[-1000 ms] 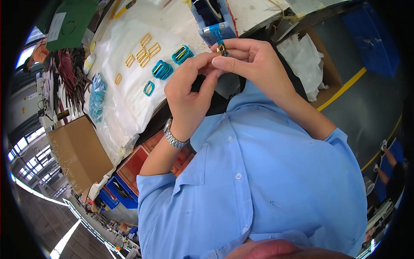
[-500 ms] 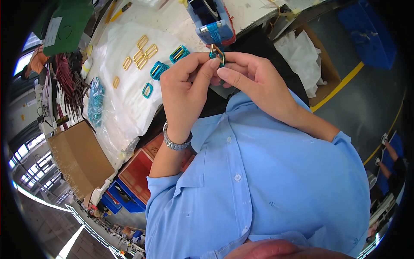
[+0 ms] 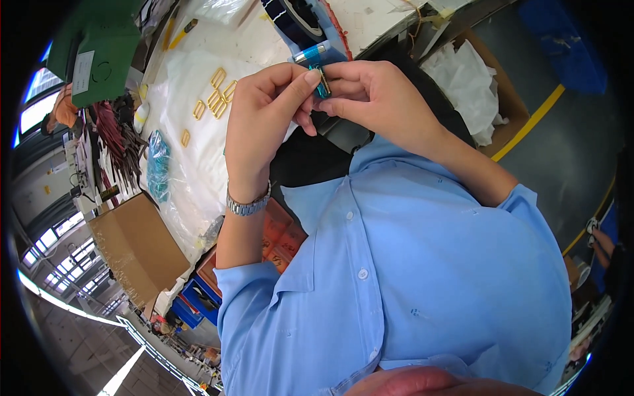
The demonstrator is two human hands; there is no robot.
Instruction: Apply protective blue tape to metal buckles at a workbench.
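Note:
Just in front of a blue tape dispenser [image 3: 307,30], a gold buckle with teal film around it [image 3: 321,84] is pinched between both hands. My left hand [image 3: 264,109] has its thumb and index finger on the buckle's left side. From the other side my right hand [image 3: 389,99] grips it with thumb and fingertips. Teal tape [image 3: 308,55] shows at the dispenser's front edge, close to the fingers. Several bare gold buckles [image 3: 216,100] lie on white plastic sheeting [image 3: 205,155] to the left. My left hand and wrist cover part of the sheet behind them.
A bag of teal pieces [image 3: 158,165] lies at the sheet's left, near dark red strips [image 3: 111,142] and a green box [image 3: 99,49]. Cardboard [image 3: 139,247] stands at the lower left. A carton with white plastic [image 3: 465,89] sits right. Someone's leg shows far right.
Both hands have moved slightly left and up with the buckle, which has turned edge-on. The teal-wrapped buckles seen earlier on the sheet are now hidden by my left hand.

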